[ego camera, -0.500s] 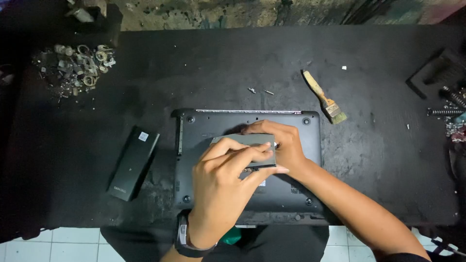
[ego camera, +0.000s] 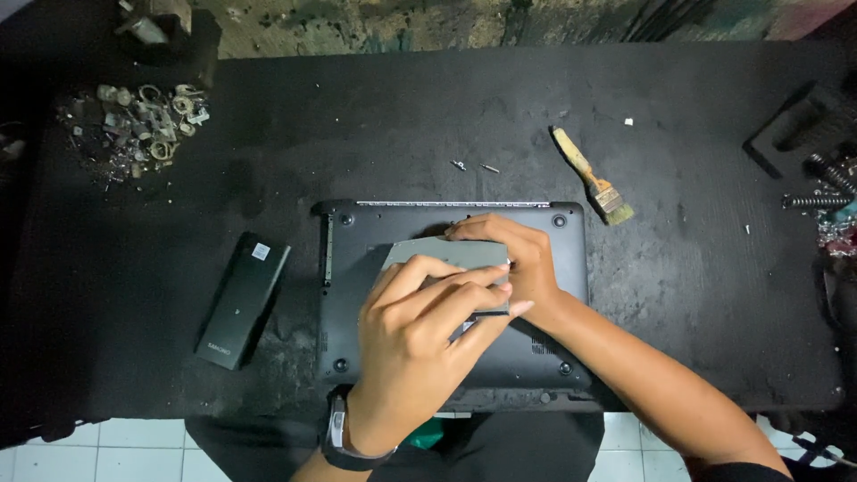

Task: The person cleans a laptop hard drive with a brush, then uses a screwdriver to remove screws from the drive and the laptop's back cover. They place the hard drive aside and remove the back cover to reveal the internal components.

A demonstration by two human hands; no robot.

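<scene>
While lying on the laptop base [ego camera: 357,268], the grey plate [ego camera: 420,253] sits gripped under both hands [ego camera: 464,295].

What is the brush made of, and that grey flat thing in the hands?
Brush: pale, matte handle, probably wood, with a metal-looking band and light bristles. Grey plate under both hands: smooth, dull sheen, likely thin metal, though it may be plastic.

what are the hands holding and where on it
Both hands, left and right, grip a flat grey rectangular metal plate over the upturned black laptop base: right at its far edge, left at its near edge.
</scene>
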